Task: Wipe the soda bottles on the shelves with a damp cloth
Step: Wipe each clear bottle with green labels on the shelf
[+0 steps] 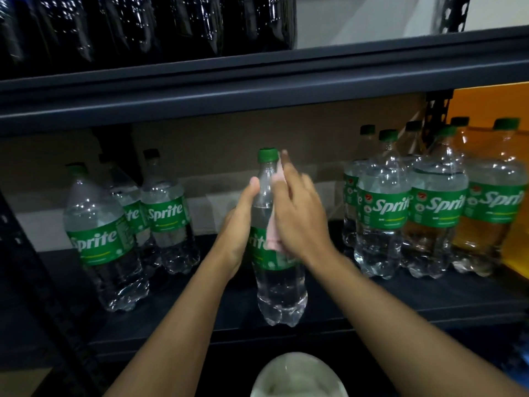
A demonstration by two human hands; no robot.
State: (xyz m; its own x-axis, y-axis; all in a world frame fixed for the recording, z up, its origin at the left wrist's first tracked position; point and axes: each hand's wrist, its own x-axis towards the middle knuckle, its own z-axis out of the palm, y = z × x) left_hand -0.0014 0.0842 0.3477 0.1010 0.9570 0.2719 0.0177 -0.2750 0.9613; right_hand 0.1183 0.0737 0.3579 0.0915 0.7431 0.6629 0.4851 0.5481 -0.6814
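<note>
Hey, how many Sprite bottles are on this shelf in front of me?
10. Three bottles at the left, one in the middle, six clustered at the right, two showing mostly caps. Others may be hidden behind.

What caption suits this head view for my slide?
Left hand holds a Sprite bottle at the shelf while the right hand presses a pink cloth against it.
</note>
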